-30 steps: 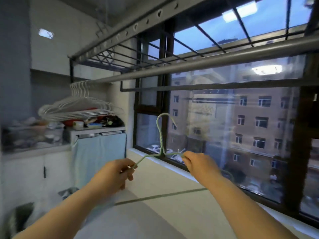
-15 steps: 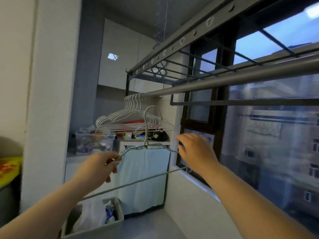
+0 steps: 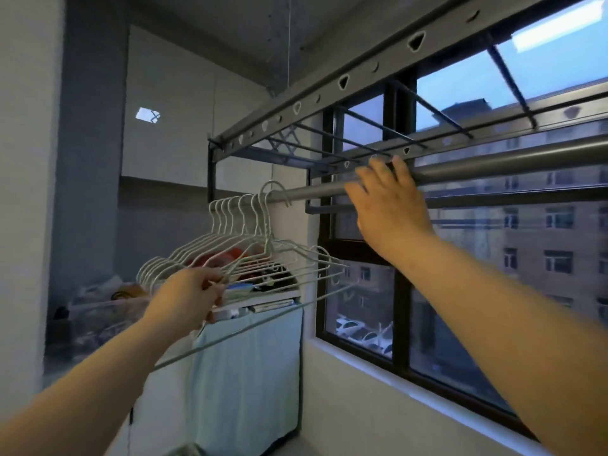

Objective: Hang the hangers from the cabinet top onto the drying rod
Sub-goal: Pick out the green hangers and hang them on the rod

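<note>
No writing or brand can be read anywhere we look. Our left hand (image 3: pixel 194 296) is pinched shut on the shoulder of a pale green wire hanger (image 3: pixel 263 258), its long lower bar slanting down toward our forearm and its hook (image 3: pixel 278 192) looped over the grey rod (image 3: pixel 477 167) near the rod's far end. Just behind it a bunch of white wire hangers (image 3: pixel 230 238) already hangs on the rod, hooks packed close, shoulders fanned out. Our right hand (image 3: pixel 388 205) is raised in front of the rod with fingers (image 3: pixel 399 167) spread and loose, holding nothing; whether it touches the rod we cannot tell. Below the hangers stands a cluttered cabinet (image 3: pixel 263 302) draped with light blue cloth (image 3: pixel 250 373), beside the window (image 3: pixel 460 258).
</note>
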Tool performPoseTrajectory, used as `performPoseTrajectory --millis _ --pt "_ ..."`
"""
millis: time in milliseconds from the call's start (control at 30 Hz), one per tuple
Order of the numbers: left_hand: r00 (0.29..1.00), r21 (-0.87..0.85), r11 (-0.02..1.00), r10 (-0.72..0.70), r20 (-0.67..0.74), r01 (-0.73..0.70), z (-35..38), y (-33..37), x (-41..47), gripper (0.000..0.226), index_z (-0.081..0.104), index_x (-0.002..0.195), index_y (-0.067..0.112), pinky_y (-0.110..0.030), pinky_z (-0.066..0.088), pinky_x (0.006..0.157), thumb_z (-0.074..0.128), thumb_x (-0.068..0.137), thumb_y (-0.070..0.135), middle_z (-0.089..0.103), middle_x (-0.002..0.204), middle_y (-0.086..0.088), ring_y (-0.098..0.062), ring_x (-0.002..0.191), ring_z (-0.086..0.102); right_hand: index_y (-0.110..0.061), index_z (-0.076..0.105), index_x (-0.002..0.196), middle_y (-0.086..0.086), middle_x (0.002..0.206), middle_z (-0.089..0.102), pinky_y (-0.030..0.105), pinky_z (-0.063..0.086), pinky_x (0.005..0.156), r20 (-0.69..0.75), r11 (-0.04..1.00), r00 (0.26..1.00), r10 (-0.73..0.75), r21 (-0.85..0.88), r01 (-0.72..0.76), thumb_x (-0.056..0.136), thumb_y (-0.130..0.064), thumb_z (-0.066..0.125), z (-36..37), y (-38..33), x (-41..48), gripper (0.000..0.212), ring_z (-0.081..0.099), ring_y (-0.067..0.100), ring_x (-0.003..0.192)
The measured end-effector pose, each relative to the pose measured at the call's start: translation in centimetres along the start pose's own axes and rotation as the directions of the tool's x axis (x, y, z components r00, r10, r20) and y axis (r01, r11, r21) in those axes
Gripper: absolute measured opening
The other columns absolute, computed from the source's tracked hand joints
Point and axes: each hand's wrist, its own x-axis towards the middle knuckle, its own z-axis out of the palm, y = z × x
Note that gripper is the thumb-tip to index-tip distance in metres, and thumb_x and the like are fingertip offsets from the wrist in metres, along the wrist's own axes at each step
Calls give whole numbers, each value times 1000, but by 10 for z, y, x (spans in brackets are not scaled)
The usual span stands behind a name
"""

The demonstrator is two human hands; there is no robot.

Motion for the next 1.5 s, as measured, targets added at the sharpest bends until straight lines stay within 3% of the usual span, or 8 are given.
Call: performPoseTrajectory --millis 133,267,467,667,867,1167,1367,1500 --pt "999 -27 999 42 7 -42 -4 -7 36 19 61 105 7 -22 45 41 47 92 7 57 60 1 -10 39 54 -8 24 142 17 145 32 49 12 115 110 977 987 116 -192 -93 94 -13 43 3 -6 25 52 26 34 136" --pt "997 23 997 66 30 -67 -4 -9 59 23 62 108 8 -24 45 50 44 93 11 56 63 3 -16 51 56 -7 37 131 16 126 50 40 36 96 171 961 972 164 -250 -118 92 -10 47 0 -9 37 40 47 32 116" --pt "991 45 993 102 88 -106 5 0 86 20 63 95 7 -27 51 56 43 93 10 63 78 -11 -19 53 58 -10 39 131 13 126 51 37 35 95 135 952 975 177 -275 -134 94 -9 42 5 -7 37 37 48 30 115" --pt "982 21 994 106 159 -110 23 1 104 26 65 105 6 -25 44 47 41 94 11 55 65 -3 -17 50 55 -12 37 135 11 132 48 38 35 98 102 955 978 179 -257 -148 95 -11 42 10 -5 37 40 48 30 118" --pt "978 38 993 108 178 -116 39 -6 106 19 60 91 6 -26 47 53 42 94 11 59 71 -6 -20 56 60 -13 36 136 11 129 50 38 35 96 89 954 979 186 -254 -158 94 -10 45 16 -1 36 43 49 30 116" --pt "977 6 995 98 188 -101 46 -12 105 22 58 108 3 -27 49 53 41 95 10 58 70 -4 -15 52 56 -12 37 135 12 126 52 37 36 94 72 954 980 185 -253 -162 95 -10 43 18 0 34 41 49 29 114" --pt "976 105 980 150 155 -167 40 -9 98 24 62 109 6 -36 53 70 52 90 18 64 81 -11 -26 74 64 -11 34 137 12 130 50 38 34 97 92 954 979 182 -260 -153 95 -12 43 14 0 32 43 47 30 117" --pt "976 200 960 174 131 -198 31 -7 93 27 62 112 11 -29 42 68 52 90 23 65 93 -9 -23 79 55 -11 32 137 13 134 46 39 33 98 78 959 978 195 -223 -174 94 -13 45 11 -2 30 44 45 30 120"
